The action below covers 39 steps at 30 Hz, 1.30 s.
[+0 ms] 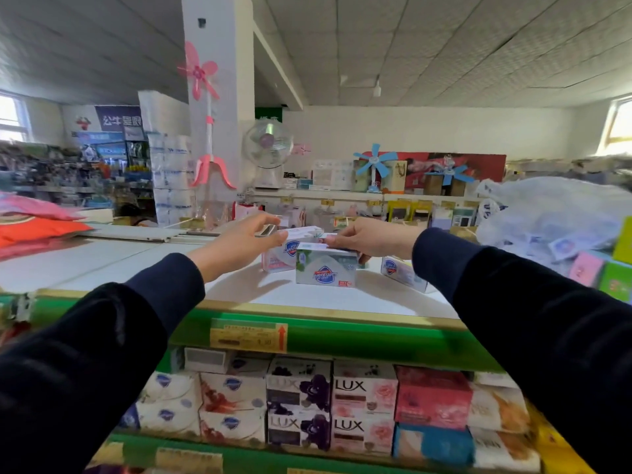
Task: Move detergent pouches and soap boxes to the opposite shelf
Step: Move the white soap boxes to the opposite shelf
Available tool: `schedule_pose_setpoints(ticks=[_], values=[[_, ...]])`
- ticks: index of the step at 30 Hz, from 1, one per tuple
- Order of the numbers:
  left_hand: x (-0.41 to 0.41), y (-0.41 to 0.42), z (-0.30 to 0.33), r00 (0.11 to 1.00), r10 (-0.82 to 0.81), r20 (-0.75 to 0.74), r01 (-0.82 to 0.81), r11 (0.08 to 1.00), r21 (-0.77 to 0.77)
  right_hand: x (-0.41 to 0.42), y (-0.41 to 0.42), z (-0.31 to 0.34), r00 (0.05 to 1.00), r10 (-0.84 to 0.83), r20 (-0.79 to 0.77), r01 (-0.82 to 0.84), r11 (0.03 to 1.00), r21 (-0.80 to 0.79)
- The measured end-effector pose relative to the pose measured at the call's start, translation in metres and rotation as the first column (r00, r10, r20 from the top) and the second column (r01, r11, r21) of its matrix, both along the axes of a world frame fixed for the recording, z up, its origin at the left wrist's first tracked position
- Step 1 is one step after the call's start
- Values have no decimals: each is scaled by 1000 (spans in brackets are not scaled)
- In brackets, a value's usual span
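On the white top shelf (pixel 136 265) stand a pink-and-white soap box (pixel 278 256), a green-white soap box (pixel 325 270) in front of it, and a third box (pixel 403 271) to the right. My left hand (pixel 239 244) reaches over the pink box, thumb and fingers spread around its top left corner. My right hand (pixel 369 239) pinches the top edge of the green-white box, which rests on the shelf.
Below the green shelf edge (pixel 342 333) sit rows of stacked soap boxes (pixel 364 405), some marked LUX. Red and pink pouches (pixel 37 224) lie at the far left. A plastic bag (pixel 554 217) and coloured boxes (pixel 612 271) crowd the right. Fans stand on the far shelf.
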<state>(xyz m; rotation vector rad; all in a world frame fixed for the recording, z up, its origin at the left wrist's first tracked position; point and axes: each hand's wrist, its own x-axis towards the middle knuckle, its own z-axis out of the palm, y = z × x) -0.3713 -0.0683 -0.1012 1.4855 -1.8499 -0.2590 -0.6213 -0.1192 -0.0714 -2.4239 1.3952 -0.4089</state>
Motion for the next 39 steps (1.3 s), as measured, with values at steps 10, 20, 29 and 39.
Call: schedule_pose_setpoints(ticks=[10, 20, 29, 39], values=[[1, -5, 7, 998, 50, 26, -53, 990, 133, -26, 12, -2, 983, 40, 180, -74, 980, 187], [-6, -12, 6, 988, 152, -24, -143, 965, 220, -25, 4, -18, 967, 50, 248, -112, 963, 245], [3, -3, 6, 981, 150, -124, -117, 964, 237, -39, 12, 29, 856, 143, 497, -146, 989, -33], [2, 8, 4, 981, 139, -133, -108, 969, 221, 24, 38, 0, 915, 402, 7, -397, 906, -146]])
